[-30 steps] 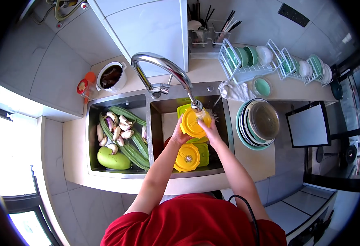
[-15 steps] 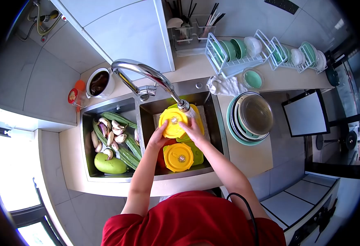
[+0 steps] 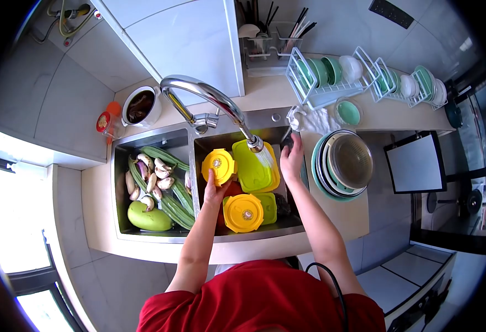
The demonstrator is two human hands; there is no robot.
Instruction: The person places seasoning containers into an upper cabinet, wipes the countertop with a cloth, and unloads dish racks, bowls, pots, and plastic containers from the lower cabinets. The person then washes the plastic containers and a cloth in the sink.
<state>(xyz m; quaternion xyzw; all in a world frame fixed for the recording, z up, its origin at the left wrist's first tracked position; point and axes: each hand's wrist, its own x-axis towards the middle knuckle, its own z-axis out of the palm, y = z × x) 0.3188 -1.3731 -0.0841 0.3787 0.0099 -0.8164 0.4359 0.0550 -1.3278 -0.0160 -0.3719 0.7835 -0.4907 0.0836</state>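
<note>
My left hand (image 3: 214,192) grips a round yellow lid (image 3: 219,166) by its near edge, over the left side of the right sink basin. My right hand (image 3: 293,157) is at the basin's right rim, its fingers closed on a small dark object (image 3: 287,143) whose kind I cannot make out. Between the hands, water runs from the faucet (image 3: 255,145) onto a yellow-green rectangular container or lid (image 3: 252,176). A second round yellow lid (image 3: 243,213) lies nearer me, partly over a green piece (image 3: 267,208). Something red shows beneath the left hand's lid.
The left basin holds ridged green gourds (image 3: 174,207), garlic bulbs (image 3: 153,181) and a pale green gourd (image 3: 149,217). Stacked bowls and a strainer (image 3: 349,160) stand right of the sink, near a white cloth (image 3: 309,119), dish racks (image 3: 331,91) and a white pot (image 3: 150,113).
My right hand has let go of the yellow lid and moved right to the basin rim, closing on the dark object. The left hand has carried the lid left, out of the water.
</note>
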